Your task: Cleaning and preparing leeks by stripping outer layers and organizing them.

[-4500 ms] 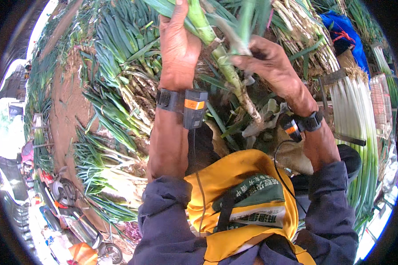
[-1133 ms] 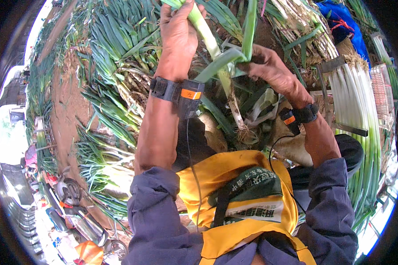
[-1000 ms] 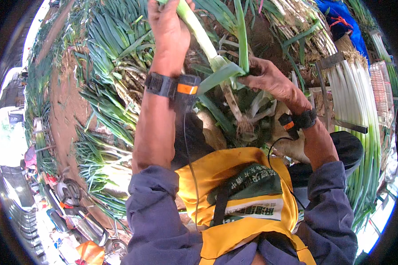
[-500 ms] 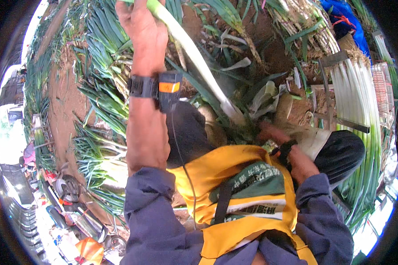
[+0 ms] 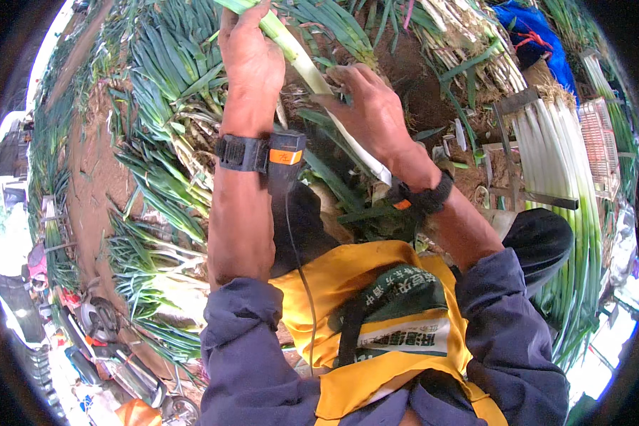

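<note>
My left hand (image 5: 252, 60) is closed around the green upper part of a long leek (image 5: 298, 60) at the top of the view. The leek slants down to the right, and its white lower end shows beside my right wrist. My right hand (image 5: 380, 117) is at the middle of the stalk, its fingers apart and its thumb stretched across the leek. Whether it presses on the stalk I cannot tell. Below the stalk, loose green leaves (image 5: 341, 188) lie in front of my lap.
Heaped leeks (image 5: 170, 64) cover the left and far ground. To the right, a row of white-stemmed leeks (image 5: 554, 135) lies across a frame (image 5: 500, 106). A red-and-white crate (image 5: 595, 135) and a blue bag (image 5: 529, 42) are beyond. A yellow apron (image 5: 376, 259) covers my lap.
My right hand has risen from the leek's root end near my lap to the middle of the stalk. The lower end has moved up and looks bare white; my left hand has shifted slightly right.
</note>
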`<state>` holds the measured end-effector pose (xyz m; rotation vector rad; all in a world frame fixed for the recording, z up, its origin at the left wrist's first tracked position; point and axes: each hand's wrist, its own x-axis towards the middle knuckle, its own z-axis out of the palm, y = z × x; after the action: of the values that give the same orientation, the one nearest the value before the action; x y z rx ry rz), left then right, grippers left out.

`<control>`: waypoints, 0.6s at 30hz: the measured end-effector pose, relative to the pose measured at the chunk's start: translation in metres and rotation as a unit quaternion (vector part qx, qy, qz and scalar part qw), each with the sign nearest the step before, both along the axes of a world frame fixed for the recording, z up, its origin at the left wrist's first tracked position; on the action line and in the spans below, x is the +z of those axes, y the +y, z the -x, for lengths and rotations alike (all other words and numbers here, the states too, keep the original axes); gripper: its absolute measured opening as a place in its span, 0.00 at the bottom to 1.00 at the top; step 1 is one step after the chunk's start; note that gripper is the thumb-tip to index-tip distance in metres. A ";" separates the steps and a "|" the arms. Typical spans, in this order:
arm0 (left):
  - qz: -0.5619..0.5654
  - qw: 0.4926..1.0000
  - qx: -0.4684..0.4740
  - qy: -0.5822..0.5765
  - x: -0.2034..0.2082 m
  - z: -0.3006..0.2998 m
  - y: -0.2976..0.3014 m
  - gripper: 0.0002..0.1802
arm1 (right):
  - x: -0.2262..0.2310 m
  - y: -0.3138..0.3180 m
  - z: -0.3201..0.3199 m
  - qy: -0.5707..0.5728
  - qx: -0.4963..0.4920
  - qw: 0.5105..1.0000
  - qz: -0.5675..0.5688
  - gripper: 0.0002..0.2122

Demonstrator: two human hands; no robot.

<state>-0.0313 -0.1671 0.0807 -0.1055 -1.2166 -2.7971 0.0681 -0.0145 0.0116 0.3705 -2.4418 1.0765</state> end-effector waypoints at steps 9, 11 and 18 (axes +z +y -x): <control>0.098 0.987 -0.118 0.052 -0.020 0.007 0.005 0.15 | 0.004 0.030 0.003 -0.040 0.011 0.998 0.039 0.13; 0.113 0.985 -0.122 0.047 -0.022 0.007 0.006 0.15 | 0.000 0.037 0.004 -0.061 0.021 0.996 0.054 0.12; 0.025 0.990 -0.137 0.017 -0.021 0.000 0.016 0.20 | -0.003 0.053 0.010 -0.188 0.111 0.956 0.195 0.13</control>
<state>-0.0315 -0.1514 0.0593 -0.3468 -1.3600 -2.9779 0.0583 0.0390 0.0091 0.3397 -2.4563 1.8350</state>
